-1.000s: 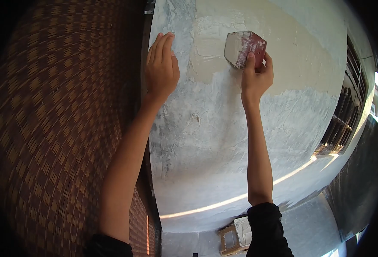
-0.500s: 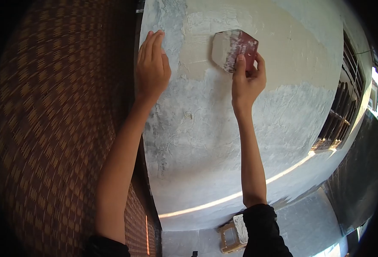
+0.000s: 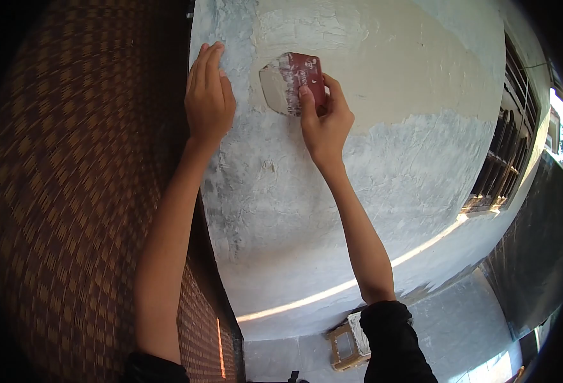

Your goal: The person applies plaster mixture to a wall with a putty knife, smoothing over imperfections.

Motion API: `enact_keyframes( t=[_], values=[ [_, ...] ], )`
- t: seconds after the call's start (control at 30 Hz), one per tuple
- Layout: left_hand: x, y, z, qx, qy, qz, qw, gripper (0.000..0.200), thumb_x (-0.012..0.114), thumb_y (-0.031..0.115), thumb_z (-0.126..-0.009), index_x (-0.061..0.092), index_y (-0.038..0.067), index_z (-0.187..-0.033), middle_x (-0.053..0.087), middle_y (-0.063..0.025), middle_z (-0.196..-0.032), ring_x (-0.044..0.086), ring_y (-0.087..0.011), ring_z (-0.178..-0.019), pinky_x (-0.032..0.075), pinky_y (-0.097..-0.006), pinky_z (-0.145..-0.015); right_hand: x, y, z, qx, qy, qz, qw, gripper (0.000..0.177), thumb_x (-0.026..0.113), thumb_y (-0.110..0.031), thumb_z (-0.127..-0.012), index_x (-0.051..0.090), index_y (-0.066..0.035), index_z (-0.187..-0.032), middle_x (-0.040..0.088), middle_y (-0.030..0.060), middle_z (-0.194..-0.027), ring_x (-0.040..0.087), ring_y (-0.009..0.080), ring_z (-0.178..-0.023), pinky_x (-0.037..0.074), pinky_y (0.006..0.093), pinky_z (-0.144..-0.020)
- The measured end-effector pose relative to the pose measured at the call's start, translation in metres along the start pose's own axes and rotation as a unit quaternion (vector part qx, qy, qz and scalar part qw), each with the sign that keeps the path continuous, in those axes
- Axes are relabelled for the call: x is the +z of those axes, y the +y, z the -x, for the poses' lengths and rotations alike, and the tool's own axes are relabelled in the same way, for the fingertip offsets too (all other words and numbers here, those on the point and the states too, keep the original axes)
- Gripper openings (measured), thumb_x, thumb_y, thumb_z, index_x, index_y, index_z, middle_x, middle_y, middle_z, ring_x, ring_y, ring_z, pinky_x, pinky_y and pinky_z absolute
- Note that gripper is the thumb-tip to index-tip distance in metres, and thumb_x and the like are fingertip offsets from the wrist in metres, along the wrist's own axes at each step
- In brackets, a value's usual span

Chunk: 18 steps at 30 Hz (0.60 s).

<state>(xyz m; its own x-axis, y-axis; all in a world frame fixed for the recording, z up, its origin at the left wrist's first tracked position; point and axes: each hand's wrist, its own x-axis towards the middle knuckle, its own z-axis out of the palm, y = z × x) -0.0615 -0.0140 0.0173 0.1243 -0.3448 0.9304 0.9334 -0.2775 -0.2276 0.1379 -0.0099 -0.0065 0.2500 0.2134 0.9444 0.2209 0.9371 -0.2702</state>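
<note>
Between the thumb and fingers of my right hand [image 3: 327,121] is a dark red putty spreader [image 3: 306,71], its left part coated in pale filler. The spreader lies against the wall [image 3: 383,191], at the lower left part of a cream-coloured layer of filler [image 3: 396,64]. Below and left of that layer the wall is rough and blue-grey. My left hand [image 3: 210,99] rests near the wall's left edge with its fingers stretched upward and close together, holding nothing. Whether its palm touches the wall is hidden.
A brown woven bamboo panel [image 3: 71,191] runs along the left side. At right is a barred window [image 3: 498,159] in the wall. On the grey floor [image 3: 275,357] below stands a small wooden stool [image 3: 342,348] with a white-smeared thing on it, partly behind my right sleeve.
My right hand has moved left across the wall with the putty spreader, which has turned a little. The view has shifted slightly, and my left hand keeps its pose at the wall's left edge.
</note>
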Motion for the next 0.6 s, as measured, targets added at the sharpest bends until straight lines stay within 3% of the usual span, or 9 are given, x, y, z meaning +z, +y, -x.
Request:
enact_keyframes(
  t=[0.1,0.17,0.23,0.3,0.33,0.43,0.47,0.5,0.6],
  values=[
    [0.002,0.003,0.000,-0.006,0.004,-0.014,1.000,0.039,0.046,-0.001,-0.094,0.051,-0.003,-0.132,0.057,-0.0174,-0.134,0.049,-0.0355,-0.133,0.041,-0.0456,-0.110,-0.032,0.014,-0.017,0.006,0.183,0.010,0.983,0.032,0.067,-0.015,-0.093,0.060,0.003,-0.119,0.072,0.0124,-0.084,0.062,0.0116,-0.063,0.050,0.0268,-0.061],
    [0.003,0.001,0.000,-0.009,0.006,-0.006,1.000,0.038,0.044,0.000,-0.096,0.051,-0.003,-0.133,0.057,-0.0185,-0.135,0.049,-0.0355,-0.134,0.040,-0.0453,-0.111,-0.037,0.002,-0.021,0.056,0.219,-0.075,0.971,0.031,0.065,-0.013,-0.095,0.058,0.004,-0.121,0.072,0.0107,-0.085,0.062,0.0104,-0.065,0.050,0.0249,-0.061],
    [0.003,0.000,0.003,-0.014,0.001,0.004,1.000,0.038,0.042,0.002,-0.097,0.051,-0.002,-0.134,0.056,-0.0196,-0.136,0.048,-0.0355,-0.135,0.038,-0.0450,-0.111,-0.017,-0.006,-0.012,0.031,0.111,-0.108,0.987,0.029,0.066,-0.010,-0.094,0.058,0.004,-0.118,0.069,0.0080,-0.078,0.059,0.0091,-0.062,0.047,0.0235,-0.059],
    [0.003,-0.002,0.003,-0.027,0.016,0.029,0.999,0.038,0.041,-0.001,-0.097,0.051,-0.002,-0.134,0.056,-0.0200,-0.136,0.048,-0.0363,-0.135,0.039,-0.0451,-0.111,0.002,-0.016,0.004,-0.017,-0.047,0.004,0.999,0.026,0.066,-0.009,-0.093,0.060,0.004,-0.115,0.068,0.0079,-0.075,0.059,0.0084,-0.061,0.046,0.0233,-0.058],
    [0.003,-0.001,0.004,-0.027,0.016,0.028,0.999,0.038,0.041,-0.001,-0.097,0.051,-0.002,-0.134,0.056,-0.0200,-0.136,0.048,-0.0363,-0.135,0.039,-0.0451,-0.111,-0.002,-0.014,0.004,-0.018,-0.048,0.004,0.999,0.026,0.066,-0.009,-0.093,0.060,0.004,-0.115,0.068,0.0079,-0.075,0.059,0.0084,-0.061,0.046,0.0233,-0.058],
    [0.001,-0.001,0.002,-0.031,0.015,0.019,0.999,0.038,0.040,-0.002,-0.098,0.051,-0.002,-0.134,0.056,-0.0206,-0.136,0.048,-0.0367,-0.135,0.039,-0.0449,-0.110,-0.018,0.000,-0.006,0.008,0.147,-0.004,0.989,0.027,0.068,-0.011,-0.092,0.062,0.001,-0.115,0.069,0.0083,-0.075,0.060,0.0100,-0.062,0.048,0.0251,-0.061],
    [0.000,-0.001,0.002,-0.033,0.009,0.014,0.999,0.038,0.039,-0.001,-0.098,0.051,-0.002,-0.134,0.056,-0.0209,-0.136,0.048,-0.0370,-0.135,0.039,-0.0449,-0.110,-0.020,-0.001,-0.008,0.024,0.173,-0.081,0.981,0.028,0.069,-0.012,-0.091,0.062,0.000,-0.116,0.070,0.0084,-0.077,0.061,0.0106,-0.063,0.049,0.0262,-0.062],
    [0.000,0.001,0.002,-0.038,0.000,0.011,0.999,0.038,0.039,-0.001,-0.098,0.051,-0.003,-0.134,0.056,-0.0212,-0.136,0.048,-0.0372,-0.135,0.040,-0.0449,-0.110,-0.015,-0.001,-0.007,0.025,0.174,-0.080,0.981,0.028,0.069,-0.012,-0.091,0.062,0.000,-0.116,0.070,0.0084,-0.077,0.061,0.0106,-0.063,0.049,0.0262,-0.062],
    [-0.001,0.000,0.002,-0.033,0.004,0.026,0.999,0.038,0.040,-0.001,-0.097,0.052,-0.003,-0.133,0.056,-0.0210,-0.136,0.048,-0.0371,-0.135,0.040,-0.0453,-0.110,0.006,-0.003,0.006,-0.015,0.007,-0.061,0.998,0.028,0.070,-0.015,-0.091,0.062,-0.001,-0.114,0.070,0.0090,-0.077,0.058,0.0096,-0.061,0.047,0.0257,-0.059]
  ],
)
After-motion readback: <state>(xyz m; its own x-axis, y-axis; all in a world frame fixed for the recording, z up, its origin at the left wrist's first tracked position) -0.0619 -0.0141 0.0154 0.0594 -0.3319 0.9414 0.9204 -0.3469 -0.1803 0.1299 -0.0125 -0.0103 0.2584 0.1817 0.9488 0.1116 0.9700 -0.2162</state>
